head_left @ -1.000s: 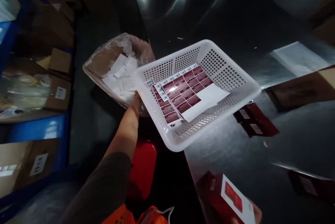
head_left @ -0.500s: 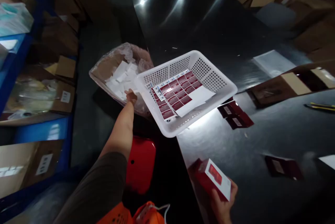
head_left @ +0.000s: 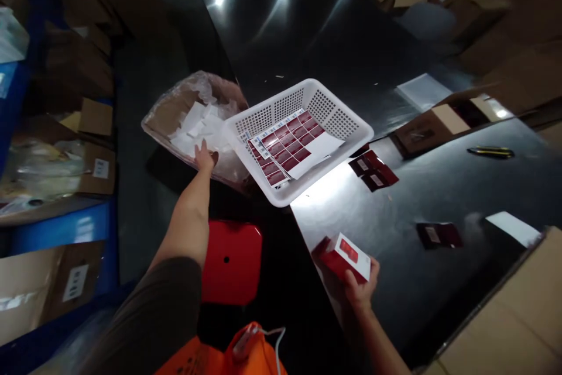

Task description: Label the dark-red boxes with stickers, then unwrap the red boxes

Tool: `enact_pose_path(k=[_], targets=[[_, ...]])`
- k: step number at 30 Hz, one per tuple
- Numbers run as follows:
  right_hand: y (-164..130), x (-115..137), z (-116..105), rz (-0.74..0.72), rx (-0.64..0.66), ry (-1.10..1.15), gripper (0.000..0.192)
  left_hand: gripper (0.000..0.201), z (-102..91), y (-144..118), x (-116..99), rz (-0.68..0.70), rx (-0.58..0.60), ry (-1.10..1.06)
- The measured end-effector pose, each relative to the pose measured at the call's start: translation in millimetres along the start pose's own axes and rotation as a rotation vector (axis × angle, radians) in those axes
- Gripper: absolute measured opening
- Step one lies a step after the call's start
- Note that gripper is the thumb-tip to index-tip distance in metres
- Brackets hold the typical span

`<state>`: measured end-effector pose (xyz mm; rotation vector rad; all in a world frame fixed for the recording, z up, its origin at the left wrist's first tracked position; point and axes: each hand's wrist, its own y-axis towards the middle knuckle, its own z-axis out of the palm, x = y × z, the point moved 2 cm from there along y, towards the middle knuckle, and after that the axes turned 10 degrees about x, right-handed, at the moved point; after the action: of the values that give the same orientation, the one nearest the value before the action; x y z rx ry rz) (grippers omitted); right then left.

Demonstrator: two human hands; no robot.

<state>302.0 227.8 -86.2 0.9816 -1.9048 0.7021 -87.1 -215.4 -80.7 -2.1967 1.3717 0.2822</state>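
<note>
My left hand (head_left: 204, 158) reaches out over the rim of a clear plastic-lined box (head_left: 163, 120) full of white paper scraps (head_left: 195, 128), fingers spread, touching the scraps. My right hand (head_left: 357, 288) grips a small red box with a white face (head_left: 345, 255) at the near edge of the black table (head_left: 439, 188). A white perforated basket (head_left: 338, 120) overhangs the table edge between the hands; it holds sheets of dark red labels (head_left: 283, 147) and a white sheet.
Flat red cartons (head_left: 373, 171) and another (head_left: 438, 234) lie on the table. An open cardboard box (head_left: 432, 123), yellow-black tool (head_left: 490, 152) and white slip (head_left: 513, 227) sit right. A red stool (head_left: 232, 261) stands below. Blue shelving with cartons (head_left: 57, 211) lines the left.
The view has pulled back and shifted. My left hand moved left from the basket's edge onto the paper scraps. My right hand with the red box rose further into view.
</note>
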Motion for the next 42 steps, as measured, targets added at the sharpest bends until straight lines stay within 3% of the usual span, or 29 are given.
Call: enact_pose_path(k=[3,6,9,11,13,15,17,20,22,25,27,32,35,37,42], targets=[[4,34,11,0.107,-0.018,0.038,0.062,0.065,-30.6,-58,-4,0.126,-0.117,-0.074],[-27,81,20,0.231,-0.077,0.087,0.059,0.064,-45.9,-156,-14,0.459,-0.096,-0.135],[-94,129,26,0.322,-0.159,0.130,0.057,0.059,-45.7,-275,-20,0.989,0.177,-0.142],[-145,159,29,0.369,-0.184,0.159,0.052,0.078,-44.3,-355,-20,1.425,0.446,-0.053],[-192,188,27,0.408,-0.209,0.166,0.044,0.081,-48.1,-420,-17,1.683,0.571,0.005],[-233,214,14,0.446,-0.248,0.162,0.037,0.074,-57.3,-468,-18,1.797,0.620,0.006],[-270,237,-11,0.439,-0.279,0.169,0.039,0.062,-71.0,-501,-22,1.830,0.642,-0.012],[-317,265,-59,0.245,-0.254,0.266,0.049,0.051,-91.8,-535,-32,1.846,0.677,-0.018],[-347,275,-93,0.107,-0.293,0.283,0.054,0.057,-100.3,-563,-39,1.878,0.715,-0.128],[-395,275,-139,0.059,-0.436,0.161,0.060,0.061,-98.9,-622,-44,2.033,0.784,-0.314],[-431,266,-166,0.071,-0.523,0.089,0.065,0.060,-87.8,-673,-41,2.138,0.822,-0.337],[-535,218,-240,0.218,-0.697,-0.129,0.082,0.059,-39.9,-812,-21,2.312,0.943,-0.255],[-593,190,-283,0.290,-0.745,-0.119,0.075,0.060,-13.5,-886,-6,2.362,1.085,-0.290],[-621,177,-306,0.312,-0.774,-0.103,0.073,0.061,-1.0,-925,2,2.403,1.134,-0.321],[-654,152,-351,0.289,-0.836,-0.104,0.091,0.055,13.4,-987,5,2.459,1.066,-0.428]])
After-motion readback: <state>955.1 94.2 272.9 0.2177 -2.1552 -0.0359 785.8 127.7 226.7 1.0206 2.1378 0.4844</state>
